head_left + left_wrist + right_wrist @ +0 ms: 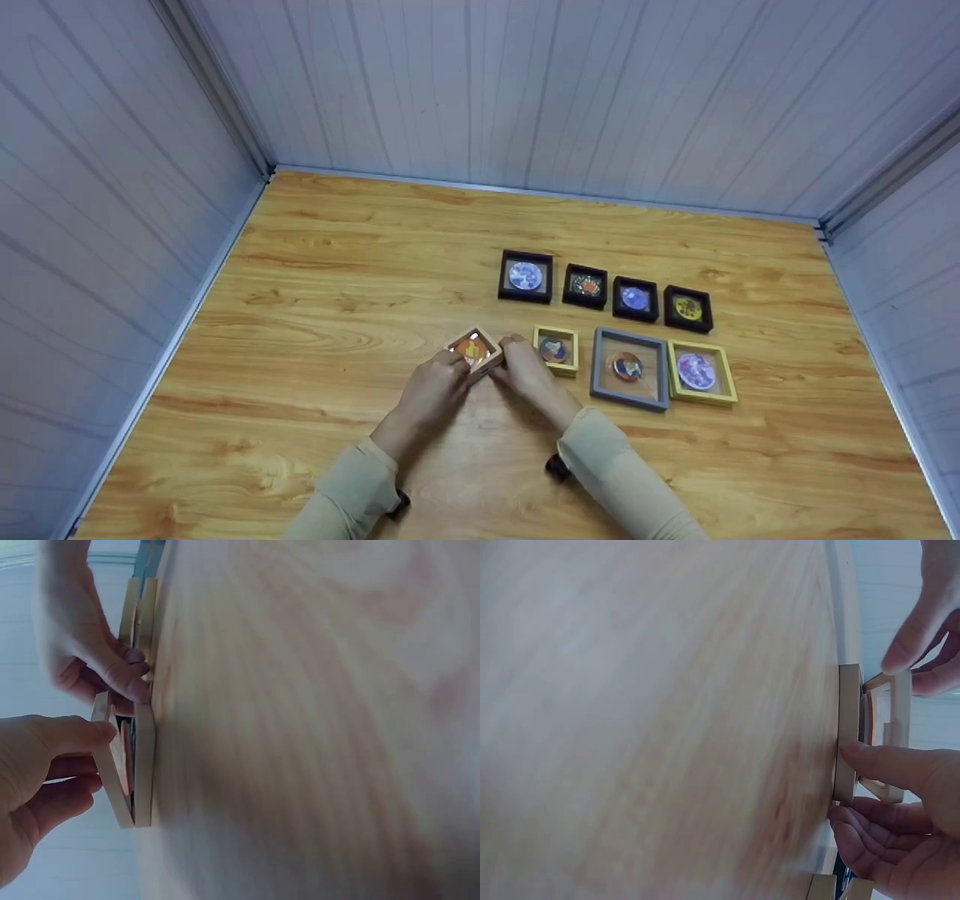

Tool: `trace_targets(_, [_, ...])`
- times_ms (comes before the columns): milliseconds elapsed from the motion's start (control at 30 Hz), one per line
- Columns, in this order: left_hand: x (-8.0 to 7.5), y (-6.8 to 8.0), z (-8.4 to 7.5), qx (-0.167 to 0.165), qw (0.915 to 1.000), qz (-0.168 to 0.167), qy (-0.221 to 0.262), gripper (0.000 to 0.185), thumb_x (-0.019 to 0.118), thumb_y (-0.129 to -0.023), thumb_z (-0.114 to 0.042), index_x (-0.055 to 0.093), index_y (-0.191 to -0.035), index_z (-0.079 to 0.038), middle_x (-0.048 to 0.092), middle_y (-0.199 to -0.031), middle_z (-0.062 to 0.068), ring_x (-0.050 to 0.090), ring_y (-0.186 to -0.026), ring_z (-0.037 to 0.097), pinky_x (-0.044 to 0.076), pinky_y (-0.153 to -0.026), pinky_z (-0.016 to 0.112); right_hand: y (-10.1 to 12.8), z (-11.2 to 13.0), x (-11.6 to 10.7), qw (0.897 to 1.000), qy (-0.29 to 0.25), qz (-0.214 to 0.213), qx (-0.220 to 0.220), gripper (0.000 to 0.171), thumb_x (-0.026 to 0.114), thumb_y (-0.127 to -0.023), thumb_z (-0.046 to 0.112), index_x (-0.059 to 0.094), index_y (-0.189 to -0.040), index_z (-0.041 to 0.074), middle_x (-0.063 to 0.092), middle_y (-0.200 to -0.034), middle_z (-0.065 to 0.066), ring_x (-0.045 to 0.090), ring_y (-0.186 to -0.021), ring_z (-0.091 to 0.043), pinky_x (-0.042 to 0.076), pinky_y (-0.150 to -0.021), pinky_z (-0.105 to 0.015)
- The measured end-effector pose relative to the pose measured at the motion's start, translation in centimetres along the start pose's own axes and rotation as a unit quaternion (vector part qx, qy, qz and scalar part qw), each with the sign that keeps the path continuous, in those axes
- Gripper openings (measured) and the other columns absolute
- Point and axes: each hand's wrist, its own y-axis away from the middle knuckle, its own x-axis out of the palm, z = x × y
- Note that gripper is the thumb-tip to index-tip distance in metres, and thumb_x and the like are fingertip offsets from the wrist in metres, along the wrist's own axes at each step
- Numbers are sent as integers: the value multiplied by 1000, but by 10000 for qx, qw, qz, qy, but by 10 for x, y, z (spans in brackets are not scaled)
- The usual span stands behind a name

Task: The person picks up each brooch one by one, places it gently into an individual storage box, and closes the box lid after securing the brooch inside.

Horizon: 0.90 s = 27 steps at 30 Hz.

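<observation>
A small tan floating display frame (pixel 487 364) stands partly opened on the table, its two halves spread like a hinged case. An orange-and-yellow disc (pixel 472 349) shows through its clear film. My left hand (pixel 435 386) pinches the raised upper half (pixel 112 772) between thumb and fingers. At the other side, my right hand (pixel 529 375) holds the lower half (pixel 847 712), thumb on its edge and fingers curled by the table. Just right of that hand lies a yellow frame (pixel 556 370) with a dark disc.
Four black frames with round discs form a row farther back, among them a left one (pixel 504 277) and a right one (pixel 705 324). A grey frame (pixel 600 360) and another yellow frame (pixel 727 375) lie at the right. Pale panel walls (pixel 480 90) enclose the wooden table (pixel 300 315).
</observation>
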Motion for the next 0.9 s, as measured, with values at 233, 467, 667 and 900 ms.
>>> trace_targets(233, [6, 0, -1, 87, 9994, 11, -336, 8, 64, -80, -10, 63, -74, -4, 58, -80, 6, 58, -74, 21, 48, -60, 31, 2, 6, -5, 9999, -32, 94, 76, 17, 70, -70, 6, 58, -78, -2, 54, -78, -11, 54, -72, -24, 48, -67, -36])
trace_targets(467, [10, 2, -3, 237, 9967, -74, -772, 7, 61, -79, -6, 60, -73, -2, 56, -78, 6, 56, -72, 20, 48, -58, 30, 5, 8, -6, 9996, 290, -4, 23, 17, 71, -71, 9, 57, -75, 0, 53, -74, -8, 54, -68, -22, 47, -61, -34])
trace_targets(667, [13, 1, -4, 142, 9953, 71, -952, 8, 65, -74, -6, 59, -71, -2, 55, -79, 6, 55, -72, 20, 47, -57, 31, 6, 9, -7, 9997, 204, 59, 142, 18, 70, -72, 10, 57, -77, 0, 52, -75, -8, 53, -67, -22, 47, -60, -34])
trace_targets(900, [12, 0, -4, 205, 9939, 126, -1073, 11, 68, -72, -7, 60, -73, -1, 57, -81, 7, 56, -75, 20, 48, -61, 29, 8, 11, -10, 9997, 202, 134, 86, 19, 69, -74, 10, 60, -85, -2, 54, -80, -10, 54, -72, -22, 48, -64, -33])
